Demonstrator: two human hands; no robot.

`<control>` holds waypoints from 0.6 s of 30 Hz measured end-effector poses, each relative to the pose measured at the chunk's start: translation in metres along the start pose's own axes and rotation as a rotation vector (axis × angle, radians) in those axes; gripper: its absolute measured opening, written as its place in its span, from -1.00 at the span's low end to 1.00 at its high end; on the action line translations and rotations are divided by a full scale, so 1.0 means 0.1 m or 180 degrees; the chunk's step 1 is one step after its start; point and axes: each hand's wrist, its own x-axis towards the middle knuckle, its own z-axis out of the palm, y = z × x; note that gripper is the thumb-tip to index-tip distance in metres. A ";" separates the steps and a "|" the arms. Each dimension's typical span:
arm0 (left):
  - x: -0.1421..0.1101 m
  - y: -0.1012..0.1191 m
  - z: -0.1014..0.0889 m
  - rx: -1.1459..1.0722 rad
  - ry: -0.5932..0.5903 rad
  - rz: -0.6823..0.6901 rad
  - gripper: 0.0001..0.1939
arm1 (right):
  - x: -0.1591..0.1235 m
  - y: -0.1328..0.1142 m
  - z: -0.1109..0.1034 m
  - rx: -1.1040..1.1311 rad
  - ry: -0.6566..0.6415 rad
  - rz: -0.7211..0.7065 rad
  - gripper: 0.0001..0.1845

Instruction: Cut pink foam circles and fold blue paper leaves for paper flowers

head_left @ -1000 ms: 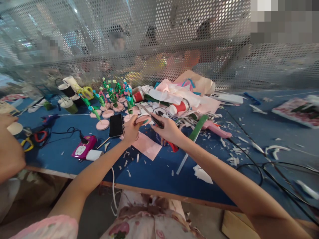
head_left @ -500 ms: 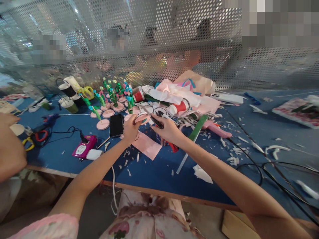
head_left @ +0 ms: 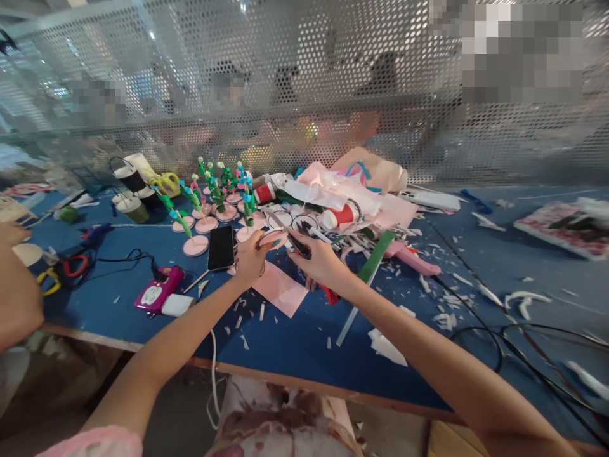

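My left hand (head_left: 250, 259) is closed on the edge of a small round pink disc (head_left: 275, 239) with a dark rim, held tilted above the table. Close beside it, my right hand (head_left: 323, 259) is wrapped round a black-handled tool (head_left: 299, 244). A slim metal blade seems to run from the handle toward the disc's far side; whether it touches the disc, I cannot tell. Below the hands lies a pink paper sheet (head_left: 280, 291). Left of them is a black phone (head_left: 221, 247), and behind it stand several green and blue flower stems on pink discs (head_left: 196, 245).
Pink and white paper scraps with red-and-white rolls (head_left: 343, 216) are heaped behind my hands. A pink glue gun (head_left: 413, 259) and a green strip (head_left: 375, 257) lie to the right, a magenta power box (head_left: 159, 291) to the left. Another person's arm (head_left: 18, 292) rests at far left.
The view has tilted up slightly, so the table sits a little lower in frame. Both hands keep their grips on the disc and the black-handled tool, almost in the same place.
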 end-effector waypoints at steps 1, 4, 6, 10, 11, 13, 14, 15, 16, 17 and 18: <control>-0.01 0.03 0.02 -0.0107 -0.0041 0.0013 -0.70 | 0.00 0.00 0.00 0.0014 0.0004 -0.0003 -0.31; -0.03 0.10 0.07 -0.0356 -0.0076 0.0013 -0.68 | 0.00 0.01 0.01 0.0039 0.0022 -0.0045 -0.30; -0.02 0.11 0.07 -0.0273 -0.0003 -0.0071 -0.68 | 0.00 0.01 0.01 0.0020 0.0052 -0.0076 -0.31; 0.02 0.09 0.00 0.0101 0.0222 -0.0305 -0.72 | 0.01 0.01 0.00 -0.0014 0.0058 -0.0124 -0.31; 0.02 0.08 -0.01 0.0110 0.0230 -0.0282 -0.71 | 0.01 0.01 0.00 -0.0036 0.0087 -0.0158 -0.32; 0.03 0.08 0.00 -0.0029 0.0226 -0.0144 -0.72 | 0.01 0.01 -0.01 -0.0081 0.0178 -0.0239 -0.33; 0.03 0.07 0.00 -0.0112 0.0257 -0.0087 -0.74 | 0.01 0.01 -0.01 -0.0093 0.0206 -0.0264 -0.34; 0.04 0.07 0.01 -0.0214 0.0318 -0.0055 -0.78 | 0.01 0.01 -0.02 -0.0092 0.0214 -0.0268 -0.34; 0.04 0.05 0.02 -0.0325 0.0383 -0.0039 -0.81 | 0.01 0.00 -0.02 -0.0090 0.0208 -0.0258 -0.34; 0.05 0.04 0.03 -0.0416 0.0454 -0.0030 -0.81 | 0.02 0.00 -0.02 -0.0095 0.0211 -0.0242 -0.34; 0.06 0.02 0.03 -0.0469 0.0518 -0.0021 -0.80 | 0.02 0.00 -0.03 -0.0120 0.0241 -0.0231 -0.34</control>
